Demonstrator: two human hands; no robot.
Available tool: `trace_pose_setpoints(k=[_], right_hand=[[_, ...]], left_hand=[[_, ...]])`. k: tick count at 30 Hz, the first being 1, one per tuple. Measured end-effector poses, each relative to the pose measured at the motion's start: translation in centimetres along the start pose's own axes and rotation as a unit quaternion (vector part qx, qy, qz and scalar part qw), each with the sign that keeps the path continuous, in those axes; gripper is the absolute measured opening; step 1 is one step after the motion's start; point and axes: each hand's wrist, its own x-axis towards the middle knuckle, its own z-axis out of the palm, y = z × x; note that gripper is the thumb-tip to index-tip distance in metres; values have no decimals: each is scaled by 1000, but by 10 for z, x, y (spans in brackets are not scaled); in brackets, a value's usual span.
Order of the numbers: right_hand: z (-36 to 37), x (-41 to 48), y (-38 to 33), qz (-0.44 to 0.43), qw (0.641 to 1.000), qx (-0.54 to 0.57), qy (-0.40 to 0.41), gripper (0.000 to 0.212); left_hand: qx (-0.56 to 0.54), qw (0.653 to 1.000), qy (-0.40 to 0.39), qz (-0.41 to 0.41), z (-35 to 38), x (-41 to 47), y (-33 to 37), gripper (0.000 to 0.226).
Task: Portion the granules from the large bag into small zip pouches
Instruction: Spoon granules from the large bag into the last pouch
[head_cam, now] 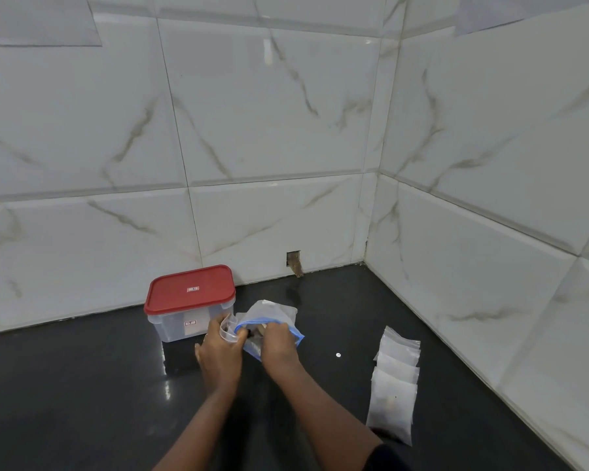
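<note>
Filled pouches [395, 382]: lined up on your right, well apart from the work.
Left hand [218, 351]: you're pinching a small pouch [228, 329] beside the bag's mouth.
Right hand [278, 341]: curled into the large bag [269, 314]; what it grips, I can't tell.
Risk: if the pouch mouth sags, granules scatter on the counter [82, 385].
Container [191, 300]: behind, lid on.

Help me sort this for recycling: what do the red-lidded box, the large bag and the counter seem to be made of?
Red-lidded box: likely rigid plastic, frosted translucent walls, matte red lid. Large bag: thin clear plastic film, crinkled, with a blue zip strip. Counter: probably polished black stone; it mirrors light glints.
</note>
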Motion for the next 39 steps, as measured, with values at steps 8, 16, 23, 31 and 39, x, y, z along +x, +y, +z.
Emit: trace_pose_setpoints(k=[8,16,23,31,39], right_hand=[[6,0,-4,74,988,136,15,29],[21,8,-7,150,965,216,8,31],[31,20,-17,205,928,311,-23,21],[34,20,-1,266,773,573,-56,26],[22,14,29,274,694,664,-42,39]], left_hand=[[3,1000,0,13,2,2,0,34],[4,1000,1,28,5,3,-6,37],[28,998,-14,58,-1,2,-8,37],[83,979,-106,154,3,-14,-11,36],[119,965,-158,171,26,-19,-23,40]])
